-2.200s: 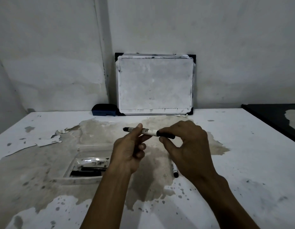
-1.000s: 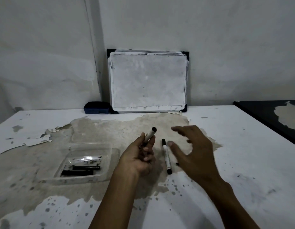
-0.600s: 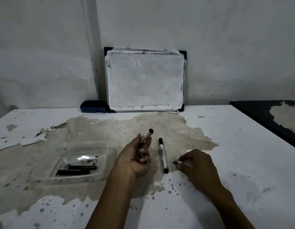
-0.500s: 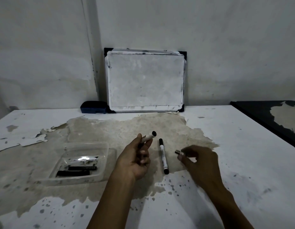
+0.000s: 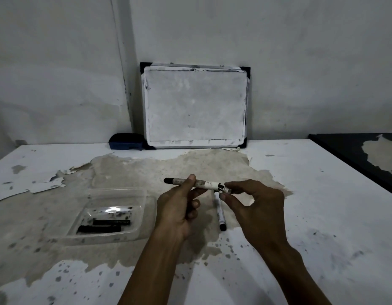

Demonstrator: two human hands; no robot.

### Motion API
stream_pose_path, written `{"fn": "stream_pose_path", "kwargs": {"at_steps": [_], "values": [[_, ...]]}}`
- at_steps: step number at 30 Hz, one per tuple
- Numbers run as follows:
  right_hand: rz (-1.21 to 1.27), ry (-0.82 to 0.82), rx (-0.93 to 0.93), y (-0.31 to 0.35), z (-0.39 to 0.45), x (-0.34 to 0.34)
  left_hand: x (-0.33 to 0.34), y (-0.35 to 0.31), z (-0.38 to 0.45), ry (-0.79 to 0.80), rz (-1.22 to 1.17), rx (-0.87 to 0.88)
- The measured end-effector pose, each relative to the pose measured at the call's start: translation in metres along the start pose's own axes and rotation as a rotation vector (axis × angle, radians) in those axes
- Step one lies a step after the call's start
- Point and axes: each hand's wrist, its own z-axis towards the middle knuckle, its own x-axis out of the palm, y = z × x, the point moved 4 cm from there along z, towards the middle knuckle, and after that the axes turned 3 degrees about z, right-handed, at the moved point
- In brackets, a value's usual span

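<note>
Peeling white paint covers the counter (image 5: 311,205); a whiteboard (image 5: 195,106) leans on the wall at its far edge, with an eraser (image 5: 125,142) just left of it. Above the counter's middle, the left hand (image 5: 179,208) grips a marker (image 5: 195,183) held level. The right hand (image 5: 254,205) pinches a small end piece (image 5: 226,189) at the marker's right end. A second marker (image 5: 220,213) lies beneath them. A tray (image 5: 116,191) of black sticks sits toward the left edge.

Whiteboard (image 5: 195,104), blue eraser (image 5: 125,141) — clear tray (image 5: 116,192).
</note>
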Motion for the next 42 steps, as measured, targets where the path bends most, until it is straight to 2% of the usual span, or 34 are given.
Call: {"fn": "stream_pose_path", "kwargs": {"at_steps": [7, 10, 16, 23, 26, 30, 33, 35, 38, 42], "values": [[-0.15, 0.098, -0.084, 0.003, -0.001, 0.006, 0.002, -0.009, -0.003, -0.023, 0.196, 0.241], [-0.11, 0.113, -0.011, 0.001, 0.0, 0.007, 0.004, -0.012, -0.006, 0.005, 0.248, 0.328], [0.177, 0.119, 0.261, -0.012, 0.0, 0.004, 0.009, -0.016, -0.009, 0.141, 0.269, 0.474], [0.685, 0.243, 0.603, -0.022, -0.006, 0.005, 0.013, -0.014, -0.007, 0.263, 0.212, 0.467], [0.758, 0.297, 0.722, -0.026, -0.013, 0.012, 0.015, -0.017, -0.005, 0.3, 0.271, 0.478], [0.636, 0.341, 0.684, -0.028, -0.016, 0.015, 0.015, -0.017, 0.005, 0.237, 0.447, 0.453], [0.416, 0.41, 0.592, -0.032, -0.012, 0.01, 0.011, -0.016, 0.019, 0.118, 0.725, 0.467], [0.256, 0.348, 0.545, -0.048, -0.007, 0.008, 0.007, -0.011, 0.031, 0.066, 0.942, 0.421], [0.038, 0.293, 0.456, -0.07, -0.001, 0.016, 0.007, 0.004, 0.046, 0.076, 1.236, 0.366], [-0.139, 0.341, 0.352, -0.08, 0.003, 0.039, 0.014, 0.015, 0.054, 0.081, 1.33, 0.369]]}}
